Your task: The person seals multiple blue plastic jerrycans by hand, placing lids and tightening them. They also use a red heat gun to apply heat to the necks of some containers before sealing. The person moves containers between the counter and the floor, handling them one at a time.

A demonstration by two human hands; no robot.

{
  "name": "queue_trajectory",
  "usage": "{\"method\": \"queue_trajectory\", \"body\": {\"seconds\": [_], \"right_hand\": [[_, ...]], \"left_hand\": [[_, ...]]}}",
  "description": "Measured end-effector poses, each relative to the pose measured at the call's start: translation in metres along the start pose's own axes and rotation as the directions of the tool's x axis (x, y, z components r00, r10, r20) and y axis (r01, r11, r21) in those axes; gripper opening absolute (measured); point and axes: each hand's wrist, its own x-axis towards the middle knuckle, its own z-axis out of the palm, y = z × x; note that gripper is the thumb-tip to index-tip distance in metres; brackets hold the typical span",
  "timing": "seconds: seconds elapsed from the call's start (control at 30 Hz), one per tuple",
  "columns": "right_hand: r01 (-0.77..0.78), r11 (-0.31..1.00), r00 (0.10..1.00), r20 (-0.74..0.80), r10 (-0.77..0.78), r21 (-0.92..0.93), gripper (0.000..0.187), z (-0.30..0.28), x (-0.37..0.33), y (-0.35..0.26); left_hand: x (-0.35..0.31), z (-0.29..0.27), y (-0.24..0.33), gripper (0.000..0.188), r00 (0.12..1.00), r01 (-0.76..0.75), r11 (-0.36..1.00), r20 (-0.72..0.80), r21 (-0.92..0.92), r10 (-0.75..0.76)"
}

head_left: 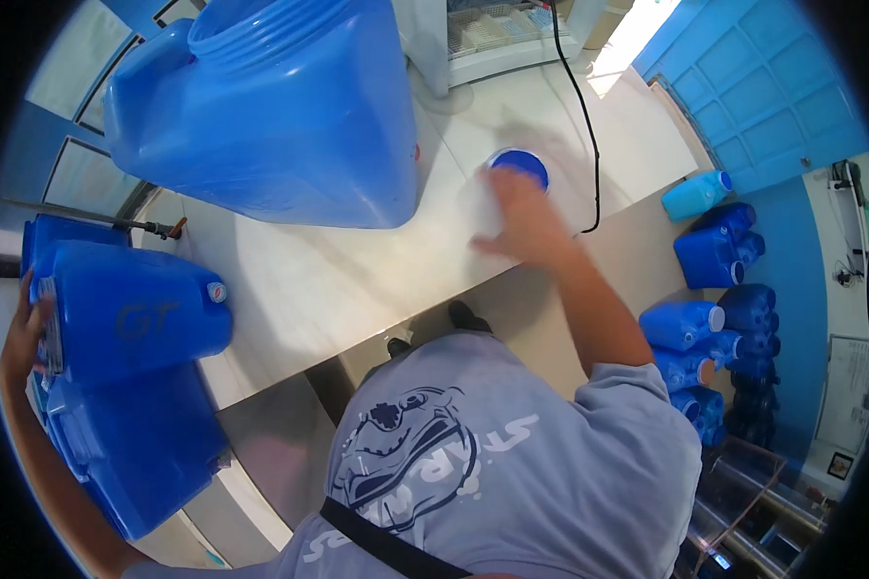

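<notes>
While the left hand (21,333) grips the end of a blue jerrycan (130,314) lying on its side atop the stack at left, the right hand (521,217) reaches w/ fingers spread onto a blue cap (518,164) on the table (338,280) (motion-blurred, so can't tell if it's pinched yet). Prob the capping step; next move needs a firm grip on the cap.

- A water-refilling shop or small workroom, it seems — blue walls and a white counter (338,280).
- Blue jerrycans (714,328) stacked on the floor.
- A large blue container (270,116) stands on the counter.
</notes>
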Motion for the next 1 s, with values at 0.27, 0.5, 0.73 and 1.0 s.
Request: {"method": "queue_trajectory", "body": {"seconds": [0.27,0.5,0.73,1.0], "right_hand": [[-0.175,0.977,0.955,-0.262,0.139,-0.121,0.11,0.041,0.021,0.032],[-0.315,0.942,0.949,-0.022,0.314,-0.114,0.111,0.016,0.044,0.06],[-0.106,0.994,0.985,-0.135,0.108,0.023,0.11,-0.012,-0.014,0.065],[0.225,0.913,0.926,0.216,-0.308,0.339,0.109,-0.018,-0.025,-0.027]], "left_hand": [[0.001,-0.01,-0.007,0.111,0.951,-0.309,0.951,-0.002,0.017,0.309],[0.007,-0.02,0.008,0.1,0.931,0.324,0.945,0.189,-0.041,-0.311],[-0.053,-0.056,0.061,0.104,0.904,0.384,0.915,-0.25,0.123,-0.345],[-0.092,0.165,0.232,0.104,0.793,-0.574,0.814,0.303,0.081,0.529]]}}
